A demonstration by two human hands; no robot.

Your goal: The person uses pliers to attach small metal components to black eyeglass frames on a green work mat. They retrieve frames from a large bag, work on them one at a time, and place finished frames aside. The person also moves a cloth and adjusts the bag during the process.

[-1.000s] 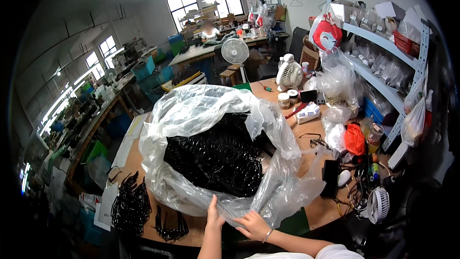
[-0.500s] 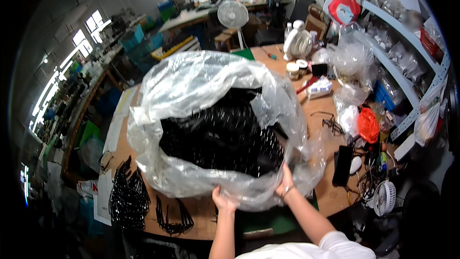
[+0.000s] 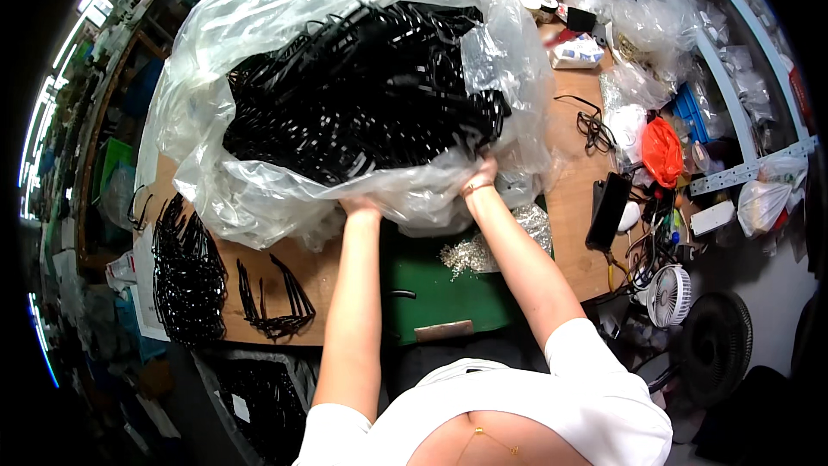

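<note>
"Where's the plastic bag [image 3: 280,198]?"
"On your worktop [image 3: 569,250], holding black pieces [image 3: 345,112]; your left hand [image 3: 360,206] and right hand [image 3: 479,177] touch its near side."
"Fingers?"
"Can't tell whether yours pinch; they're mostly hidden."

A workshop, by the look of it: big clear bag [image 3: 259,194] w/ a bulk load of black glasses frames [image 3: 345,112] at the fingers of L hand [image 3: 360,205] & R hand [image 3: 481,174], stacked frames [image 3: 185,276] left of L hand on a plain wood table [image 3: 573,207], green work mat [image 3: 431,293] just nearer than both hands. Well right of R hand: metal shelf [image 3: 720,177] w/ bagged stuff, tangled cables [image 3: 640,250], small fan [image 3: 669,295]. Far left of L hand: long bench [image 3: 105,116], strip lights [image 3: 39,134].
</note>
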